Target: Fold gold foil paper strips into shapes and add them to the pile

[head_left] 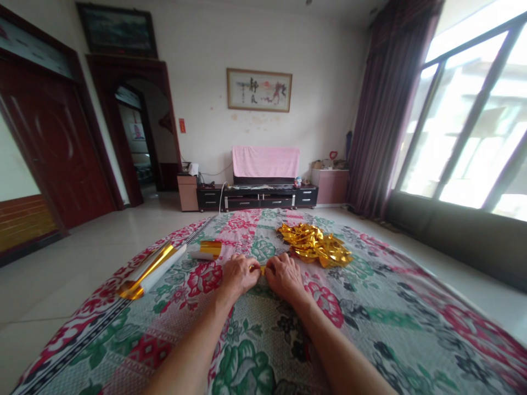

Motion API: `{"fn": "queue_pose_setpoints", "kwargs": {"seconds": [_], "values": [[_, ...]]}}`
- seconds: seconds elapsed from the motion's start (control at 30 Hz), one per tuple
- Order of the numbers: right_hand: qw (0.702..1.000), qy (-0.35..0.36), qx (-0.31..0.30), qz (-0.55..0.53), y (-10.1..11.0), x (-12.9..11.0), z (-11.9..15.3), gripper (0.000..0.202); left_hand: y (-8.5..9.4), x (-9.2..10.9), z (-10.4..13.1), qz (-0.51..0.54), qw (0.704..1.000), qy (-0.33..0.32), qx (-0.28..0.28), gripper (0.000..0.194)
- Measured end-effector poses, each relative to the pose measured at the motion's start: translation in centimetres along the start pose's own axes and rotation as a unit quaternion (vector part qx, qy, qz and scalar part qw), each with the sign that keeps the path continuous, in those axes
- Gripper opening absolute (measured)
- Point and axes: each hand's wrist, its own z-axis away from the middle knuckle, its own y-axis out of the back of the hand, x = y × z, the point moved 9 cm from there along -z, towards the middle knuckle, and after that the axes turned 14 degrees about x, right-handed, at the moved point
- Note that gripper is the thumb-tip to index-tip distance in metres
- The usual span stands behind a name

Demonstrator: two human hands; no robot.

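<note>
Strip: a small bit of gold [262, 270] shows in the gap between the two hands, just above the cloth [247, 365]; the knuckles hide most of it, so I can't make out its full shape from here.
Left hand: this one [241, 274] has its fingers bent and pinched on the strip's left end, wrist low over the cloth, probably to steady the piece.
Right hand: this one [284, 276] mirrors it, fingers curled down and grasping the other end; held from both sides, I'd judge, so that something so small can't slip or twist.
Pile: crumpled, glinting gold pieces [316, 245] heaped just beyond the right hand, seemingly put there to be near that arm yet out from under the fingers.
Short sheet: white and gold [211, 250], lying just past the left hand, near enough that a leftward sweep could brush it.
Long sheet: also white and gold [154, 269], curled lengthwise near the cloth's left edge, apparently set aside to leave elbow room; its curl might let it roll.
Far wall: a black cabinet [259, 202] carrying a screen under a pink towel [265, 161], well apart from the hands.
Right side: a dark curtain [376, 120] beside a bright window [469, 115].
</note>
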Motion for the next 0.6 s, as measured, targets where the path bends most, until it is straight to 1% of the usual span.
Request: {"fn": "queue_pose_setpoints", "kwargs": {"seconds": [0.3,0.43,0.6], "values": [[0.999,-0.003,-0.033,-0.001,-0.78,0.62,-0.24,0.022,-0.55,-0.60,-0.14,0.054,0.997,-0.019,-0.060,0.022],[0.999,-0.008,-0.045,-0.004,-0.84,0.70,-0.29,0.024,-0.37,-0.51,-0.11,0.073,0.994,-0.030,-0.074,0.027],[0.999,-0.005,-0.042,-0.017,-0.95,0.78,-0.36,0.025,-0.21,-0.36,-0.07,0.087,0.992,-0.040,-0.084,0.034]]}}
